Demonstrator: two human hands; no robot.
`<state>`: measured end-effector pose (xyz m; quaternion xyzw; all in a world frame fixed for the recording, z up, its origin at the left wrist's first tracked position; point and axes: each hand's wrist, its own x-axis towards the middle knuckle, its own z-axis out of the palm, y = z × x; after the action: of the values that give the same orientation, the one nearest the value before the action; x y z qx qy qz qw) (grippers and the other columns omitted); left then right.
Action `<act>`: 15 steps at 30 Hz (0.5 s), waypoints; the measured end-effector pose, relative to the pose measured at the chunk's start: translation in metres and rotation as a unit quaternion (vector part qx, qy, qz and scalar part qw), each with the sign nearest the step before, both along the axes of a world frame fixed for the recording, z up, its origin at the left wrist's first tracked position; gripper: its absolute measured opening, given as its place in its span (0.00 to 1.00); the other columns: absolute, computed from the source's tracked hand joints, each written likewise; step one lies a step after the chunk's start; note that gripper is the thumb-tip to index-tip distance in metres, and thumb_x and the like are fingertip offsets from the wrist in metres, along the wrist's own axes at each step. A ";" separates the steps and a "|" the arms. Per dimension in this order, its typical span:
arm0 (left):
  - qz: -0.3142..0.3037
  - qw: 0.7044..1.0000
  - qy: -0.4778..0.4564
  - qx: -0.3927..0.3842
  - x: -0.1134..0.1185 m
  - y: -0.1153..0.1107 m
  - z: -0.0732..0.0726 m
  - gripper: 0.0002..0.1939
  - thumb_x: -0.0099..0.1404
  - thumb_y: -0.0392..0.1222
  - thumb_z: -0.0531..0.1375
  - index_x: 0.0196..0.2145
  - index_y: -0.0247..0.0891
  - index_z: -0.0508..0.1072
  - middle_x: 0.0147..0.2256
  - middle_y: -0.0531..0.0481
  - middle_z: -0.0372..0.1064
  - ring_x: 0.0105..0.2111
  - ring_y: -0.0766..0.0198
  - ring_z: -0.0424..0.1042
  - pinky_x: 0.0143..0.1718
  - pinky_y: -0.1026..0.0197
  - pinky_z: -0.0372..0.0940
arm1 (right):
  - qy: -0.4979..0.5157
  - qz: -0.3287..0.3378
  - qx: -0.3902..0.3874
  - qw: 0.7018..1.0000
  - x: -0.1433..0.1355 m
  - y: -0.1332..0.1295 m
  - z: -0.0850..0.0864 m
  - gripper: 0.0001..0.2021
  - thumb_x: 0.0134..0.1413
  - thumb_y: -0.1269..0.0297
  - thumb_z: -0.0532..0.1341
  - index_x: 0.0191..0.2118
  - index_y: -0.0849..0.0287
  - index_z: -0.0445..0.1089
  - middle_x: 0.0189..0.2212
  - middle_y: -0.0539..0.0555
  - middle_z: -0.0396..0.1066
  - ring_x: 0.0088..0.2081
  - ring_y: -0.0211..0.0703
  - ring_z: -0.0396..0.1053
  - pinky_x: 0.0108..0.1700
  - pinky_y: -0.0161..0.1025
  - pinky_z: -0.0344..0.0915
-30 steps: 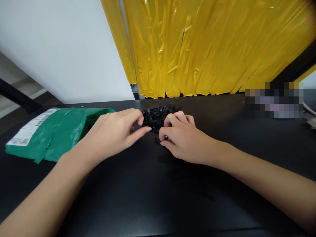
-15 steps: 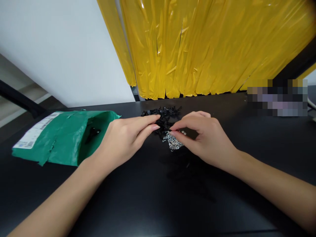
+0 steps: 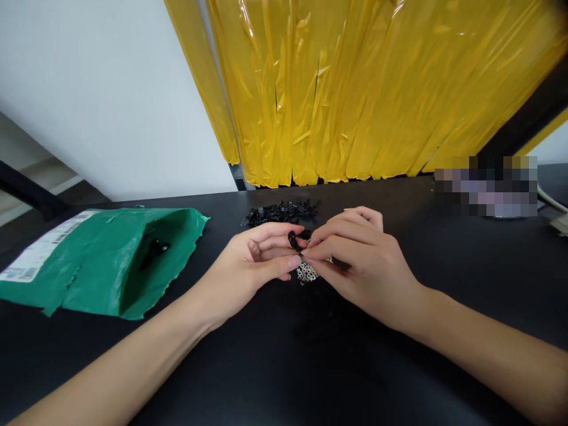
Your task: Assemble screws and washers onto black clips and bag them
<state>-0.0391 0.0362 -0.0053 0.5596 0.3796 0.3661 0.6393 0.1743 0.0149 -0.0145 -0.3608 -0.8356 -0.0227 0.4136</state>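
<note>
A small black curved plastic piece (image 3: 293, 241) is pinched in my left hand (image 3: 246, 257), between the thumb and the fingers. My right hand (image 3: 364, 254) meets it from the other side, fingertips closed together right against the piece. Whatever those right fingertips pinch is too small or hidden to make out. Just below the fingers lies a heap of small silvery nuts and screws (image 3: 306, 273), partly covered by both hands. Behind the hands a pile of small black plastic pieces (image 3: 284, 212) is spread on the dark table (image 3: 266, 367).
To the left lies an open green mailing bag (image 3: 97, 254) with a white label, its mouth facing my left arm and a black item (image 3: 155, 251) inside. A blurred-out object (image 3: 488, 186) sits at the back right. Yellow plastic strips (image 3: 310, 89) hang behind the table.
My left hand has come away from the black pile and turned, now with a black plastic piece in its fingers. My right hand has joined it at the piece. The view has shifted slightly.
</note>
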 end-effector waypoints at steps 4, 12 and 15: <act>0.022 1.000 0.002 0.003 -0.002 0.003 -0.001 0.11 0.63 0.37 0.72 0.43 0.42 0.81 0.39 0.53 0.80 0.35 0.70 0.75 0.33 0.72 0.72 | -0.015 0.000 0.002 1.000 0.001 0.000 0.000 0.06 0.66 0.70 0.65 0.36 0.53 0.75 0.38 0.47 0.81 0.42 0.42 0.73 0.55 0.50 0.56; 0.057 0.998 -0.016 -0.008 -0.006 0.008 0.004 0.12 0.65 0.39 0.71 0.46 0.44 0.78 0.38 0.54 0.78 0.34 0.70 0.75 0.30 0.72 0.69 | 0.032 0.016 -0.081 0.996 0.004 -0.003 0.016 0.08 0.59 0.77 0.63 0.38 0.55 0.74 0.36 0.47 0.79 0.40 0.42 0.73 0.52 0.49 0.60; 0.095 0.994 -0.042 -0.017 -0.008 0.010 0.008 0.08 0.66 0.37 0.69 0.43 0.43 0.78 0.39 0.54 0.76 0.36 0.69 0.75 0.31 0.70 0.69 | 0.055 0.022 -0.170 0.984 0.014 0.002 0.028 0.08 0.54 0.77 0.61 0.32 0.55 0.71 0.31 0.48 0.75 0.37 0.43 0.70 0.44 0.46 0.63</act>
<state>-0.0474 0.0466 0.0028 0.4937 0.4101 0.4422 0.6265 0.1879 0.0167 0.0132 -0.4082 -0.8112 0.1482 0.3916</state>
